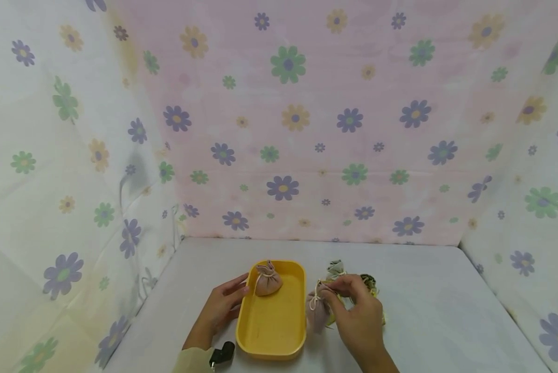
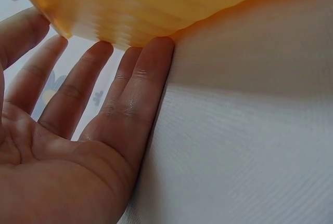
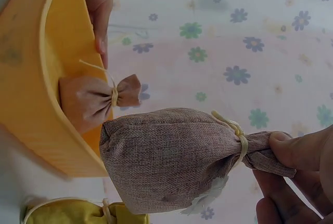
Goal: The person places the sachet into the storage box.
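Observation:
My right hand (image 1: pixel 360 316) pinches the gathered neck of a brownish-mauve drawstring pouch (image 3: pixel 171 156), tied with a cream cord. The pouch hangs just right of a yellow tray (image 1: pixel 271 331). Inside the tray, near its far left corner, sits a pinkish drawstring pouch (image 1: pixel 268 282), also tied with a cord. My left hand (image 1: pixel 223 305) touches the tray's left side. In the left wrist view its straight fingers (image 2: pixel 140 78) rest against the tray's outer wall, with the hand's edge on the table.
Behind my right hand stand a grey-green pouch (image 1: pixel 335 268) and a dark patterned pouch (image 1: pixel 368 282), partly hidden. A yellow-green pouch (image 3: pixel 67 212) lies beside the tray. Flowered cloth (image 1: pixel 283 129) walls the white table (image 1: pixel 446 311) at back and sides.

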The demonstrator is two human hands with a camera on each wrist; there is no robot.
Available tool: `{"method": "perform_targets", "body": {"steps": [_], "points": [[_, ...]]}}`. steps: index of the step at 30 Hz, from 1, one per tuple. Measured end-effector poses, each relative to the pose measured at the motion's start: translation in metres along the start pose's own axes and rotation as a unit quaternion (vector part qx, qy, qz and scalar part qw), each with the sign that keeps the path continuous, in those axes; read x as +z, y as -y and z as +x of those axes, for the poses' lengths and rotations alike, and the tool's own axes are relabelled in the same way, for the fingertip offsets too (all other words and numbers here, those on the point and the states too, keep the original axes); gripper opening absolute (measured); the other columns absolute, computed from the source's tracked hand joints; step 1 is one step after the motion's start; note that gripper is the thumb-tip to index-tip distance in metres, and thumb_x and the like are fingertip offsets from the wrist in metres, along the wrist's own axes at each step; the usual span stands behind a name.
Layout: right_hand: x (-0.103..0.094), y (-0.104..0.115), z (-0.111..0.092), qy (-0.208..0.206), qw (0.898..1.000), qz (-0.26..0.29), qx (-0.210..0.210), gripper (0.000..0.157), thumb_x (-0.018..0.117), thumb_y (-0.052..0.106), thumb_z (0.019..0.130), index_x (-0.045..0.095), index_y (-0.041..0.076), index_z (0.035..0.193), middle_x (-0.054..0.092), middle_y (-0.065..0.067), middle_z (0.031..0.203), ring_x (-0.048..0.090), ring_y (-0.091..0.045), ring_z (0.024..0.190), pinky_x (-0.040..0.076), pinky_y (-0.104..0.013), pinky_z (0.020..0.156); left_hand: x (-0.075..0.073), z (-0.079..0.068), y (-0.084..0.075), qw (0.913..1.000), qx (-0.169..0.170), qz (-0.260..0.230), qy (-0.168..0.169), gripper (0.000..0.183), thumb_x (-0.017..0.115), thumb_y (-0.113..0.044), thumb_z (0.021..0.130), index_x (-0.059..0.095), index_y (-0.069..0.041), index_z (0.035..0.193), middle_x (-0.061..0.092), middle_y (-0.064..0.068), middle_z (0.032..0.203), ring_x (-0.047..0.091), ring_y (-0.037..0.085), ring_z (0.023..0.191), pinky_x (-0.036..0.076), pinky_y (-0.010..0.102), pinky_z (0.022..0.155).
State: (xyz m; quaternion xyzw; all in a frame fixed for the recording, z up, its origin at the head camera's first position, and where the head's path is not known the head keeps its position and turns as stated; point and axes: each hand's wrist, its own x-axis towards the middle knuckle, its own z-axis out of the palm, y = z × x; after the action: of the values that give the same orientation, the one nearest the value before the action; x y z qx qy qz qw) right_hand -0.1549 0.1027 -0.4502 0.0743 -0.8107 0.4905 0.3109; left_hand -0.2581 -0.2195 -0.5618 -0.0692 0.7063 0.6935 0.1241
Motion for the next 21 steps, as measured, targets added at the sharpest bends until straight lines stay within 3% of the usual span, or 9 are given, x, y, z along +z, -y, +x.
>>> {"method": "perform_targets", "body": {"steps": [4,13,21], "points": [[0.003,0.004,0.004,0.019,1.000,0.019,0.014,0.031,0.087,0.011,0.083,0.065,0.021,0.102,0.075,0.017,0.093,0.073,-0.003,0.083,0.063,-0.024,0.077,0.001,0.000,0.000,1.0000,0.002,-0.004,-0.006,0.064,0.078,-0.041,0.092,0.057,-0.022,0.150,0.050,0.019,0.156,0.070,0.026,0.116,0.064,0.042,0.087],[0.012,0.009,0.014,0.042,0.998,0.036,0.022,0.029,0.086,0.010,0.084,0.065,0.022,0.101,0.074,0.015,0.094,0.073,-0.002,0.085,0.063,-0.021,0.073,0.001,0.001,0.000,0.9999,0.000,-0.003,-0.011,0.065,0.080,-0.043,0.090,0.058,-0.023,0.149,0.051,0.019,0.156,0.071,0.024,0.115,0.064,0.042,0.088],[0.022,0.010,0.027,0.052,0.998,0.012,-0.014,0.026,0.086,0.015,0.086,0.065,0.022,0.101,0.074,0.015,0.093,0.073,-0.001,0.086,0.065,-0.031,0.078,0.001,0.002,0.002,0.9999,0.002,-0.002,-0.011,0.063,0.079,-0.041,0.091,0.059,-0.024,0.149,0.051,0.019,0.155,0.071,0.024,0.115,0.064,0.042,0.088]]}}
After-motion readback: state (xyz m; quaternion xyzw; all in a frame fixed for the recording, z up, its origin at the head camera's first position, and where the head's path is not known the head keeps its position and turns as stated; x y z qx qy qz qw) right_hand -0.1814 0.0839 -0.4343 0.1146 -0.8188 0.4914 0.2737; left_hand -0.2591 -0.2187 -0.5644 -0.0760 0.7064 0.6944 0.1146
